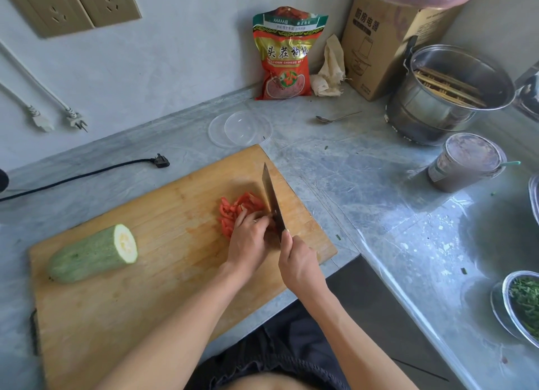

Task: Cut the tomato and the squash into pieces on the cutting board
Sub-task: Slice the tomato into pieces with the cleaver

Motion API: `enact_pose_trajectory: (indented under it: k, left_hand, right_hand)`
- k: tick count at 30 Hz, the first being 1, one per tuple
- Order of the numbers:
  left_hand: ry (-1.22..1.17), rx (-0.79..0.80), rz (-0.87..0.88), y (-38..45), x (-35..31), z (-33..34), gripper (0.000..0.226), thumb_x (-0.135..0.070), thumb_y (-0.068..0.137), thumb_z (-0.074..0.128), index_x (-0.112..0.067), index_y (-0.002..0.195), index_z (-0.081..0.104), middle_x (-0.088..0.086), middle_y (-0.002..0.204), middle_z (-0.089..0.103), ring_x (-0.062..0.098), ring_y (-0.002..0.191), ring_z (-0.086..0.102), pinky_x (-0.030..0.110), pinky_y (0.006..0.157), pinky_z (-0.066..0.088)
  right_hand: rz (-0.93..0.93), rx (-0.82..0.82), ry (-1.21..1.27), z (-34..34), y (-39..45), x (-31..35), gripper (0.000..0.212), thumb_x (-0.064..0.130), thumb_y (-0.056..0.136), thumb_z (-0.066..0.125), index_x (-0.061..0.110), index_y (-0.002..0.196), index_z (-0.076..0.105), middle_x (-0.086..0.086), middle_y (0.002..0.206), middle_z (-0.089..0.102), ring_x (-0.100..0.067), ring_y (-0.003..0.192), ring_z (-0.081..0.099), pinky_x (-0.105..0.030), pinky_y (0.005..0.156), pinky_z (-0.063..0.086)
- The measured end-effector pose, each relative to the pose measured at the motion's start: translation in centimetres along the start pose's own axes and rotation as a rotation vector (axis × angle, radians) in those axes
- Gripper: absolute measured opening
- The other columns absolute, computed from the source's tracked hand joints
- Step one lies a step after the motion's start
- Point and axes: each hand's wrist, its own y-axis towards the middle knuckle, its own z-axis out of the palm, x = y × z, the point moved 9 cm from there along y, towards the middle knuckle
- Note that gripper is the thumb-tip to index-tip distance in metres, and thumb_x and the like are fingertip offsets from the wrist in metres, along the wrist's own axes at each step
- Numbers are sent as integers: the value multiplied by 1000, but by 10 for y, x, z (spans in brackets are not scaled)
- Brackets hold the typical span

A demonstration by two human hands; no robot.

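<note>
One squash point(92, 254), two lids point(239, 129) — one knife point(272, 200).

Bare forearms, no sleeves; ring on left hand point(248, 238); dark shorts.

The cutting board point(151, 273) is honey-tan wood with a faint grain. The tomato point(236, 210) pieces are bright red. The squash point(90, 255) wears pale green skin with light speckles, its cut face creamy white. The knife point(272, 200) blade is dull grey steel. The countertop point(350, 171) is mottled grey-blue marble. The bag point(287, 54) is red and orange, banded in green and gold.
</note>
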Motion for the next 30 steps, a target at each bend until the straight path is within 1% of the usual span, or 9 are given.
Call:
enact_pose_trajectory:
  k: [3, 6, 9, 12, 15, 17, 21, 25, 30]
  left_hand:
    - [17, 34, 11, 1, -3, 0, 17, 1, 69, 70, -14, 78, 71, 1, 83, 70, 22, 97, 61, 29, 101, 33]
    - [-39, 7, 29, 8, -3, -11, 20, 3, 70, 63, -17, 73, 68, -1, 85, 70, 22, 97, 63, 34, 98, 41]
    - [-92, -71, 0, 23, 9, -31, 24, 1, 76, 55, -11, 86, 74, 4, 96, 72, 23, 96, 64, 35, 90, 49]
    - [59, 99, -77, 50, 25, -30, 35, 7, 78, 59, -13, 103, 76, 3, 104, 69, 26, 102, 62, 38, 88, 53]
    - [207, 354, -81, 64, 26, -17, 25, -4, 85, 65, -19, 102, 76, 1, 105, 62, 24, 102, 60, 33, 80, 52]
    - [314, 436, -14, 69, 19, -14, 18, -8, 89, 64, -18, 101, 74, 2, 105, 59, 23, 102, 57, 29, 75, 44]
    - [396, 485, 106, 75, 8, -12, 11, -11, 92, 61, -15, 94, 71, 2, 97, 61, 20, 92, 55, 29, 70, 39]
    - [176, 327, 16, 86, 18, -25, 10, -19, 91, 63, -16, 91, 73, 0, 97, 70, 21, 101, 60, 35, 77, 50]
    - [297, 507, 42, 77, 18, -5, 20, -20, 88, 67, -21, 107, 72, 1, 108, 68, 24, 102, 63, 34, 82, 52]
  right_hand:
    - [32, -27, 173, -9, -3, -6, 53, 46, 103, 20, 10, 74, 46, -5, 65, 53, -20, 57, 52, -32, 54, 45]
    - [33, -17, 244, -19, -5, -10, 55, 51, 102, 19, 13, 68, 41, -1, 57, 45, -15, 48, 43, -29, 49, 41]
    - [19, -37, 283, -31, -7, -7, 54, 51, 101, 19, 12, 70, 41, -1, 56, 42, -16, 47, 40, -29, 48, 40]
    - [26, -42, 317, -40, -7, -2, 54, 49, 103, 21, 10, 75, 45, -5, 59, 46, -17, 45, 44, -24, 41, 40]
    - [25, -35, 313, -41, -8, 0, 54, 49, 103, 20, 9, 77, 45, -4, 57, 46, -14, 39, 43, -23, 39, 39]
    - [24, -29, 317, -41, -9, 0, 55, 50, 103, 21, 8, 78, 45, -4, 57, 45, -11, 38, 41, -22, 39, 39]
    - [28, -16, 358, -41, -13, -1, 53, 50, 103, 22, 9, 78, 43, -2, 56, 41, -9, 36, 36, -20, 37, 35]
    - [36, -28, 384, -44, -9, -4, 55, 51, 103, 23, 9, 73, 43, 0, 52, 40, -10, 36, 37, -21, 37, 35]
    - [55, -33, 366, -48, 3, -8, 57, 55, 101, 22, 10, 76, 46, -3, 55, 47, -13, 38, 43, -24, 40, 38]
